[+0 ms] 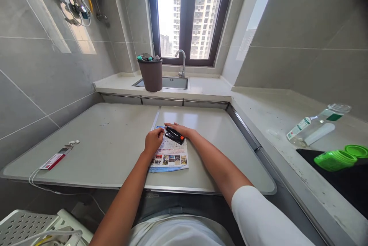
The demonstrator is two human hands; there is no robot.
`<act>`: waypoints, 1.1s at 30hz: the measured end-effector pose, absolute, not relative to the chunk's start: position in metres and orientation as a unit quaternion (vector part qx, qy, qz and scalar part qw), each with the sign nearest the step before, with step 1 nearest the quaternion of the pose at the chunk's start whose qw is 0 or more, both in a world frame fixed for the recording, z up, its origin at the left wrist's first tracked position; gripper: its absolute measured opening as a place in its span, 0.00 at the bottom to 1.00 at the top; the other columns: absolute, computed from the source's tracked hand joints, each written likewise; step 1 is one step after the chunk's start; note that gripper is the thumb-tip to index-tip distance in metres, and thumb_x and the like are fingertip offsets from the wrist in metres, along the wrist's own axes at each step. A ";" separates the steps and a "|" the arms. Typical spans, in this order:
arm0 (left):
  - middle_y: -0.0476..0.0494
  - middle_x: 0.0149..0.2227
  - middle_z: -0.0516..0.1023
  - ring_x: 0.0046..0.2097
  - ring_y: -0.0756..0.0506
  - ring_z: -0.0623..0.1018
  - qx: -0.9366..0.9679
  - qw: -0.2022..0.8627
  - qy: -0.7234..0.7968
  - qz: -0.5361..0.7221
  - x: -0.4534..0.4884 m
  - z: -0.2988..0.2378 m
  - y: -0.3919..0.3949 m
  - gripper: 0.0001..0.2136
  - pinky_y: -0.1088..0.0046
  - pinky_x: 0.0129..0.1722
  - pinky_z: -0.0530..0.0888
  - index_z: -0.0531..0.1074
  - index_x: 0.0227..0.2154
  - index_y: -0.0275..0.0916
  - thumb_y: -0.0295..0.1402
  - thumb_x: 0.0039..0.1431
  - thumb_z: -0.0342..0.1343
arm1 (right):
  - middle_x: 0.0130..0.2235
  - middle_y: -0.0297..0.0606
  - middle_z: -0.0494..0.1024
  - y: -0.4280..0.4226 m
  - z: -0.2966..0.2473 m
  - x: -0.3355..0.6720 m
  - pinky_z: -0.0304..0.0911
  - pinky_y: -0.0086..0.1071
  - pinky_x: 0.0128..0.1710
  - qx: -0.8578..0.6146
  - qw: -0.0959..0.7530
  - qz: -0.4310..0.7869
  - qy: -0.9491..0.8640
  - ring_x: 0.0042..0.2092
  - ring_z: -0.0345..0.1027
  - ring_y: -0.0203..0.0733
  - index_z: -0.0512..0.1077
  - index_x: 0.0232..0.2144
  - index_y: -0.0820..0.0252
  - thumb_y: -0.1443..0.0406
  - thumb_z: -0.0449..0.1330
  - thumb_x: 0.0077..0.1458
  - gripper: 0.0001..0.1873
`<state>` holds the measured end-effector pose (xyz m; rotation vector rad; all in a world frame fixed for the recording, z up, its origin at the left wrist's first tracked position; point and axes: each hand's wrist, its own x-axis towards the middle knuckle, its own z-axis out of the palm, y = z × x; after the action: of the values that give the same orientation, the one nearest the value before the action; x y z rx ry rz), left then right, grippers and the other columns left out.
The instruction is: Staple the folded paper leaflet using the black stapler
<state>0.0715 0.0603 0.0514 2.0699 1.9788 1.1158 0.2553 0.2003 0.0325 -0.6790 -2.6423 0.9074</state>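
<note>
A black stapler (pixel 174 135) with an orange-red mark at its near end lies slantwise over a printed sheet of paper (pixel 169 160) on the folding table (pixel 120 138). Just left of the stapler, my left hand (pixel 154 139) is closed, its fingertips pinched together by the sheet's upper left part. Whatever is in that pinch is too small or hidden to make out. My right hand (pixel 180 129) rests low behind the stapler, fingers stretched out to the left over the sheet's far edge. Its thumb is not clearly visible, and the stapler covers part of the paper.
At the table's left lies a red-and-white box (pixel 56 158) with a white cable (pixel 43 189). A brown bin (pixel 151 75) stands by the sink (pixel 175 82). The right counter holds a clear bottle (pixel 314 125) and a green container (pixel 335 160). A white perforated rack (pixel 27 225) is lower left.
</note>
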 end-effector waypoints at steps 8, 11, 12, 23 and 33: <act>0.49 0.29 0.80 0.32 0.47 0.76 0.643 0.047 0.674 0.360 0.073 0.053 0.061 0.09 0.73 0.31 0.60 0.77 0.34 0.43 0.29 0.64 0.51 | 0.50 0.41 0.81 0.190 0.026 0.302 0.63 0.33 0.51 -0.510 0.231 0.155 -0.814 0.50 0.72 0.44 0.78 0.47 0.57 0.74 0.51 0.58 0.21; 0.48 0.31 0.80 0.33 0.45 0.76 0.618 0.059 0.697 0.359 0.071 0.053 0.061 0.10 0.72 0.31 0.60 0.77 0.36 0.44 0.29 0.65 0.49 | 0.38 0.44 0.82 0.184 0.026 0.357 0.61 0.32 0.41 -0.585 0.202 0.124 -0.775 0.41 0.72 0.46 0.79 0.37 0.59 0.72 0.52 0.58 0.15; 0.48 0.32 0.81 0.34 0.45 0.76 0.612 0.063 0.703 0.357 0.071 0.052 0.061 0.11 0.72 0.31 0.59 0.77 0.37 0.44 0.29 0.65 0.49 | 0.37 0.44 0.81 0.182 0.026 0.377 0.60 0.32 0.39 -0.609 0.195 0.113 -0.760 0.39 0.72 0.46 0.79 0.36 0.59 0.72 0.52 0.57 0.15; 0.40 0.40 0.77 0.43 0.41 0.76 0.623 0.029 0.731 0.277 0.063 0.036 0.071 0.14 0.68 0.42 0.67 0.79 0.35 0.41 0.25 0.63 0.47 | 0.36 0.47 0.81 0.154 0.016 0.455 0.53 0.32 0.32 -0.744 0.202 0.050 -0.635 0.36 0.72 0.46 0.81 0.37 0.57 0.69 0.51 0.58 0.17; 0.37 0.51 0.77 0.55 0.38 0.73 0.675 0.003 0.704 0.220 0.069 0.025 0.075 0.12 0.62 0.56 0.68 0.79 0.45 0.40 0.29 0.63 0.52 | 0.28 0.38 0.77 0.158 0.009 0.470 0.52 0.30 0.33 -0.670 0.320 0.091 -0.664 0.32 0.66 0.40 0.75 0.26 0.57 0.73 0.51 0.51 0.14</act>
<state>0.0693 0.0746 0.0254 2.1184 2.2070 0.6903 0.4698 0.1577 0.0087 -1.7606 -1.7449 0.2400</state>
